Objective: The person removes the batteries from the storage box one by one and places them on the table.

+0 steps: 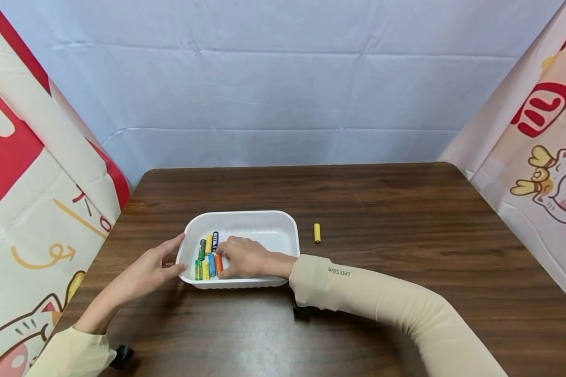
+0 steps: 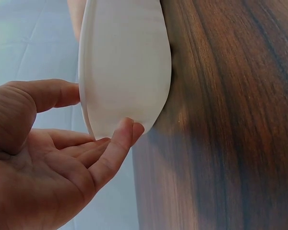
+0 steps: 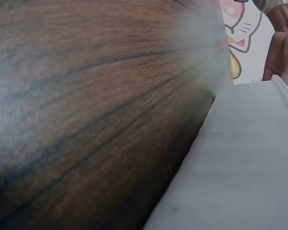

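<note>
A white plastic tray (image 1: 275, 242) stands on the table, with several small batteries laid side by side in two rows at its left end. In the head view my right hand (image 1: 246, 256) reaches inside it. Its thumb and index finger pinch an orange battery (image 1: 219, 264) at the right of the near row, beside a blue battery (image 1: 212, 265). At the tray's left end, my left hand (image 1: 152, 264) touches the outside corners with relaxed fingers. The left wrist view shows the thumb at the rim and the other fingertips against the end wall. The right wrist view hides the right hand.
A yellow battery (image 1: 317, 233) stands apart on the dark wooden table (image 1: 382, 209), to the right of the tray. Pale cloth (image 1: 283, 94) hangs behind the table, and printed cloths flank it on both sides.
</note>
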Demonstrator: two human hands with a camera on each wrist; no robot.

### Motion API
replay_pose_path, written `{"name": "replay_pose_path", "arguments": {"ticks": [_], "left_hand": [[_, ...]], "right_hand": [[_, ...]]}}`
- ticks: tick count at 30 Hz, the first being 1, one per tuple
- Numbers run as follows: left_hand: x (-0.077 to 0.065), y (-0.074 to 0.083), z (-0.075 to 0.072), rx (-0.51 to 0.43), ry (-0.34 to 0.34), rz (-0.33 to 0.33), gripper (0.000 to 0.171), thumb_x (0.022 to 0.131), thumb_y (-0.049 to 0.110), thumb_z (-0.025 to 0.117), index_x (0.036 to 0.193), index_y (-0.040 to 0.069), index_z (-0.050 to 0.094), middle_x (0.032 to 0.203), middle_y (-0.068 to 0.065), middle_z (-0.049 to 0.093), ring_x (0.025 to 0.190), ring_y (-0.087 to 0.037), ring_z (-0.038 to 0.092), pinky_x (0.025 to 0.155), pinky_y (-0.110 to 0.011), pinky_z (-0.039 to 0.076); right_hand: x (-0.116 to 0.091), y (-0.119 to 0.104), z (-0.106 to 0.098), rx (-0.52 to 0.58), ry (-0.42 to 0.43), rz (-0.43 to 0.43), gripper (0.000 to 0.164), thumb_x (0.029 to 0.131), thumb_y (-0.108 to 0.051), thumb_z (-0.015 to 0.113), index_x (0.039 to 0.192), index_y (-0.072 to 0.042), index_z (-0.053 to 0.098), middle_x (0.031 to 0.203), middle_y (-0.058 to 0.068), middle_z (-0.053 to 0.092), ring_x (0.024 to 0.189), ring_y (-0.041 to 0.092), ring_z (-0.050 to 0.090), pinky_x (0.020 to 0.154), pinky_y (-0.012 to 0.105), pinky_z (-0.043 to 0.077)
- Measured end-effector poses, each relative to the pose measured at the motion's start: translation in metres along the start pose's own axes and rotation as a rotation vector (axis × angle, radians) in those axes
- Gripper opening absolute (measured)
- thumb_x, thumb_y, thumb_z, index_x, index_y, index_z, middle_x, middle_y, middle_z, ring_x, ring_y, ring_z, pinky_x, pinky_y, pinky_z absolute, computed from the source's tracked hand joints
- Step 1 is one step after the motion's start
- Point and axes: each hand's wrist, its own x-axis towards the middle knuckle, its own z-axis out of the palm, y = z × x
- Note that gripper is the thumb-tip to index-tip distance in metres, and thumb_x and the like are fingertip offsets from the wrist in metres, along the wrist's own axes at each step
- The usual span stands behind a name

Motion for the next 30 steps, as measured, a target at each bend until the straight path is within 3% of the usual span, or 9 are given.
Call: {"name": "replay_pose_path", "arguments": {"ticks": [9,16,23,30], "left_hand": [[0.0,0.001,0.0,0.005,0.001,0.003,0.074,0.098,0.005,0.068,0.156,-0.015,0.025,0.147,-0.036,0.046,0.118,-0.043,0.064,0.083,-0.035,0.058],[0.0,0.0,0.0,0.033,0.004,-0.006,0.075,0.099,0.006,0.068,0.156,-0.015,0.025,0.146,-0.036,0.047,0.118,-0.043,0.063,0.084,-0.037,0.058],[-0.001,0.0,0.0,0.031,0.006,-0.017,0.076,0.098,0.007,0.069,0.156,-0.014,0.025,0.146,-0.036,0.047,0.117,-0.041,0.064,0.083,-0.036,0.057],[-0.001,0.003,0.0,0.015,0.004,-0.036,0.075,0.099,0.008,0.068,0.158,-0.011,0.026,0.149,-0.033,0.046,0.119,-0.04,0.063,0.085,-0.035,0.056]], "right_hand": [[-0.001,-0.001,0.001,-0.036,0.021,0.016,0.044,0.086,-0.038,0.085,0.12,-0.013,0.072,0.089,-0.007,0.055,0.077,0.009,0.05,0.063,0.025,0.042],[-0.004,0.001,-0.006,0.033,0.003,0.038,0.027,0.084,-0.032,0.085,0.097,-0.015,0.069,0.08,-0.006,0.053,0.071,0.008,0.048,0.058,0.024,0.038],[-0.015,0.01,-0.028,0.109,0.016,0.052,0.027,0.082,-0.029,0.085,0.099,-0.013,0.071,0.083,-0.006,0.059,0.077,0.009,0.053,0.065,0.023,0.042],[-0.036,0.028,-0.063,0.156,0.062,-0.031,0.016,0.084,-0.025,0.081,0.091,-0.014,0.071,0.101,0.009,0.069,0.084,0.014,0.055,0.074,0.026,0.045]]}}
